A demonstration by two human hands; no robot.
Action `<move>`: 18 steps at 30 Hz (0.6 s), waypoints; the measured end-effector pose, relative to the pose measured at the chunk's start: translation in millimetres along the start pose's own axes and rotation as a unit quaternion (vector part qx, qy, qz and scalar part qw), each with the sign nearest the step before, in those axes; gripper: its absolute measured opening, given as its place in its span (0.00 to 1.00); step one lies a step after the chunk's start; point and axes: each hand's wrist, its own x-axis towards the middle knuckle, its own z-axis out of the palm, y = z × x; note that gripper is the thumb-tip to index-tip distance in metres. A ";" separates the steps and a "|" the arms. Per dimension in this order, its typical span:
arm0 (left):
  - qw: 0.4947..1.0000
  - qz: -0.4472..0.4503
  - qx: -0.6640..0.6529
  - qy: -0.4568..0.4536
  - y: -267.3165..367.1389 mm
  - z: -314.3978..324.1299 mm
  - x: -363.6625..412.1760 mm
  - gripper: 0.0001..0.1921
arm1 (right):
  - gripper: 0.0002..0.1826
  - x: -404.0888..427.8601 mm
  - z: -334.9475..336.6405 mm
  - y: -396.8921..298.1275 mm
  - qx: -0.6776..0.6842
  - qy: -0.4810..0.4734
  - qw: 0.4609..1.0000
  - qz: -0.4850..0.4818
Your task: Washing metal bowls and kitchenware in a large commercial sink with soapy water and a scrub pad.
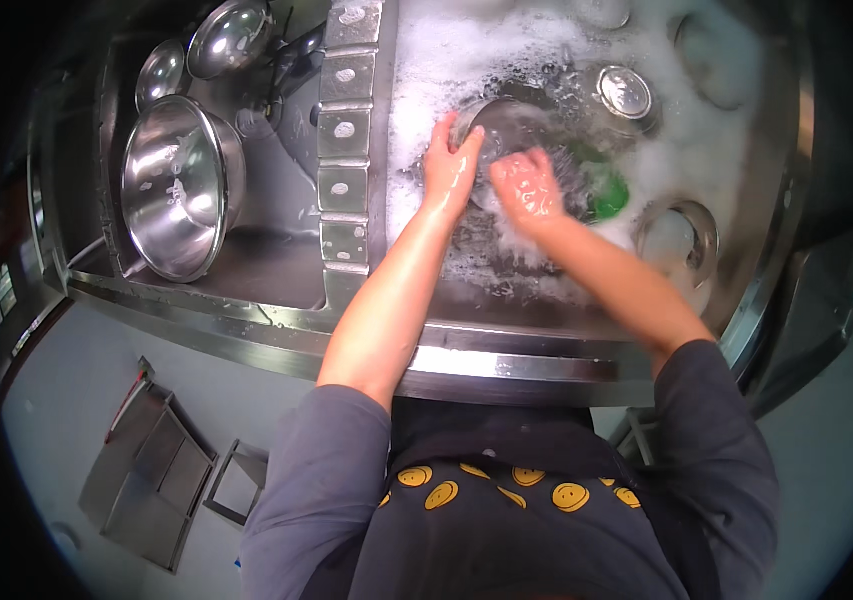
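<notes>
My left hand (453, 169) grips the rim of a round metal vessel (512, 126) half sunk in foamy water, with the thumb on the near side of the rim and the fingers outside it. Wet and sudsy, my right hand (528, 187) is curled over the vessel's near right part. Its fingertips are hidden, so I cannot tell whether it holds anything. Just right of that hand, a blurred green object (610, 192) shows in the water. A small shiny metal dish or lid (624, 92) lies farther right among the suds.
A metal divider (344, 130) separates the foamy sink from the left basin. That basin holds a large steel bowl (178, 191) tilted on its side and smaller bowls (230, 37) behind it. A ring-shaped rim (705, 225) pokes out at right. The steel front edge (516, 365) runs below my forearms.
</notes>
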 end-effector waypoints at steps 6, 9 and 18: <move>0.998 -0.049 0.019 -0.037 -4.3 -16.5 -0.9 0.27 | 0.17 -14.7 -6.1 -40.9 0.028 -0.119 0.992 0.010; 0.991 -0.023 0.090 -0.094 -5.4 -7.9 0.6 0.29 | 0.15 -14.6 -8.2 21.5 0.115 -0.092 0.988 -0.048; 0.917 -0.280 -0.214 -0.184 19.6 -8.6 -5.1 0.35 | 0.23 -11.1 -51.7 3.2 0.748 -0.012 0.623 0.230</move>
